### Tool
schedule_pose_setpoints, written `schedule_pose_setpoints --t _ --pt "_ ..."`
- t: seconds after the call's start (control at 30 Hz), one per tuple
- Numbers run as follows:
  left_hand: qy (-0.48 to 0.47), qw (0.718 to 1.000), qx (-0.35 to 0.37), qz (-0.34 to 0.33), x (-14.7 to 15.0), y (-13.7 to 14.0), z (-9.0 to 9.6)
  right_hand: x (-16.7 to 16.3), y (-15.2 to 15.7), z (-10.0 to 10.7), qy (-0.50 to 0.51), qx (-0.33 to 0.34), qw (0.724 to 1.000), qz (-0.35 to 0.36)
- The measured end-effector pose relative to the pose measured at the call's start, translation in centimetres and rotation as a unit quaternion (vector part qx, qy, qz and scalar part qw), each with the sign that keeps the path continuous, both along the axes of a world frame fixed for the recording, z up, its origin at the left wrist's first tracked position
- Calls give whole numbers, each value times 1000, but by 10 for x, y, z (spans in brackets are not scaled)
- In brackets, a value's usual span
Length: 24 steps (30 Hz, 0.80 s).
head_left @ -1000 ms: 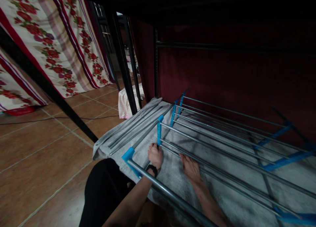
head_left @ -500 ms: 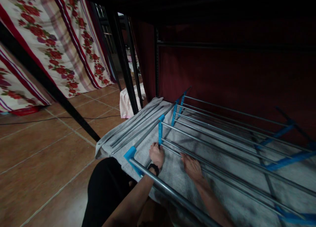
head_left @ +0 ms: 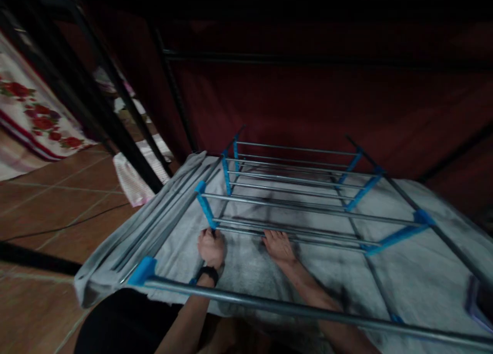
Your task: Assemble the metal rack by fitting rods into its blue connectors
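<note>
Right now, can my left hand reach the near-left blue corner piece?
Probably yes: only grey cloth shows between your left hand and the blue corner piece, though a bar crosses your forearm.

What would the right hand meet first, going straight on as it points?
The right hand would probably meet the low metal rods just ahead first; whether they touch is unclear.

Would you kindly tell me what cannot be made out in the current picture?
In the head view:
Left hand: its grip is hidden by the hand's back.
Right hand: too dim to tell whether it presses the rods.
Front bar: right end cut off by the right edge.
Dark object: blurred and cut off by the right edge.
</note>
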<state>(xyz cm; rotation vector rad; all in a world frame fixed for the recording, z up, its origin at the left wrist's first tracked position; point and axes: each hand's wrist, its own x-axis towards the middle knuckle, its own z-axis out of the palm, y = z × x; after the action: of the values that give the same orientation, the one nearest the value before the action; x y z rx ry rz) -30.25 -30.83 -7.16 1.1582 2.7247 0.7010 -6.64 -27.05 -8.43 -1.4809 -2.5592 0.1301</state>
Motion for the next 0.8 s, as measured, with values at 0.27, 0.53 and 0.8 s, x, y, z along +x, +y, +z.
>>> schedule_pose_setpoints --t 0.27,0.53,0.8 --pt "-12 999 -49 4 -15 14 -9 10 4 5 18 5 1000 14" --pt "-25 997 -66 17 -16 16 -8 9 8 -1 62 -2 998 25" --pt "-11 998 -68 15 -15 16 -6 11 9 3 46 -12 998 29"
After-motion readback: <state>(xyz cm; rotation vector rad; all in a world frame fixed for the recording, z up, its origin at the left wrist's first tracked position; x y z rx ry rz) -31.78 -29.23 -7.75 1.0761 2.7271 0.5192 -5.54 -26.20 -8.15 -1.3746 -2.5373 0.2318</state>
